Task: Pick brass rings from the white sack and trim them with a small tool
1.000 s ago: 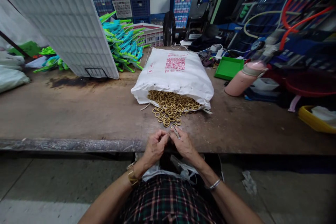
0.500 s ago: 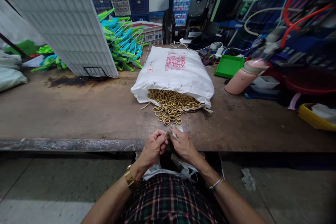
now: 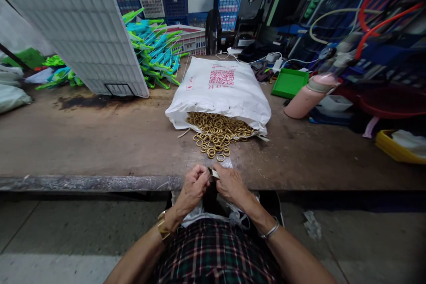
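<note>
At the table's front edge, my left hand (image 3: 193,188) is closed, its fingertips pinching a small brass-coloured ring that is mostly hidden by the fingers. Close beside it my right hand (image 3: 233,186) grips a small, flat, pale tool (image 3: 214,174), knife-like in look. The tool's dark end meets the left fingertips, but the exact contact is too small to make out. Just beyond both hands, a heap of brass-coloured rings (image 3: 216,135) spills from the mouth of a white woven sack (image 3: 199,82) lying on its side. One loose ring (image 3: 221,157) lies nearest the hands.
The brown table (image 3: 100,142) carries a leaning white ribbed panel (image 3: 109,40) and green-and-blue plastic pieces (image 3: 156,53) at left. On the right are a green tray (image 3: 290,83), a pink bottle (image 3: 306,97) and a yellow basket (image 3: 396,148). Blue crates (image 3: 229,6) stand behind.
My right hand has turned the pale tool against the left fingertips, and its flat side shows more. The ring in my left hand shows less. Heap and sack are unchanged.
</note>
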Demonstrator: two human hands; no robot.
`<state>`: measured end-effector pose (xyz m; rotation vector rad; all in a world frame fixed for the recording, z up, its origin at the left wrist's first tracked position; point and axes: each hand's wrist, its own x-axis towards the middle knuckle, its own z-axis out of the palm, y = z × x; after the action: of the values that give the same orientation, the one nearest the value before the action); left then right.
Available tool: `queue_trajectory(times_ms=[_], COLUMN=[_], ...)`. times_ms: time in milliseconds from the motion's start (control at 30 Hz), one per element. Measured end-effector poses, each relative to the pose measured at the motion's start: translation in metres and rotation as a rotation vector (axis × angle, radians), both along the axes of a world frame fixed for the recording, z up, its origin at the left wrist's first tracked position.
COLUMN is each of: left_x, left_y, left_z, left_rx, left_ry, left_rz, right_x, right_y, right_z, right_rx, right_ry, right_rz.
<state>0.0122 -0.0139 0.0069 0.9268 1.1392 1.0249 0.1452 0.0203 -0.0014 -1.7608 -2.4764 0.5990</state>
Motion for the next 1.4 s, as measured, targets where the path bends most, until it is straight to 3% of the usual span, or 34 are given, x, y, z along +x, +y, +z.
queue_trajectory(times_ms=[167, 333, 767, 900, 1067, 1233, 1400], left_x=[-0.002, -0.003, -0.012, -0.01, -0.002, 0.001, -0.002], left_y=[-0.012, -0.008, 0.002, 0.005, 0.011, 0.016, 0.013], left_z=[0.012, 0.001, -0.007, -0.007, -0.006, -0.009, -0.009], left_rx=[-0.057, -0.125, -0.344, -0.327, -0.199, -0.103, -0.052], left_ry=[-0.178, -0.353, -0.613, -0.527, -0.241, -0.008, 0.008], left_rz=[-0.123, -0.078, 0.076, 0.081, 0.087, -0.035, 0.016], right_x=[0.009, 0.01, 0.004, 0.009, 0.014, 0.006, -0.005], right_y=[0.01, 0.017, 0.027, 0.022, 0.013, 0.003, 0.002], right_z=[-0.004, -0.007, -0.007, -0.008, -0.013, -0.008, 0.002], right_rx=[0.087, 0.205, 0.171, 0.198, 0.204, 0.21, 0.06], right_ry=[-0.048, -0.074, -0.114, -0.047, 0.165, 0.385, 0.641], right_rz=[-0.193, -0.362, -0.366, -0.306, -0.202, -0.083, -0.23])
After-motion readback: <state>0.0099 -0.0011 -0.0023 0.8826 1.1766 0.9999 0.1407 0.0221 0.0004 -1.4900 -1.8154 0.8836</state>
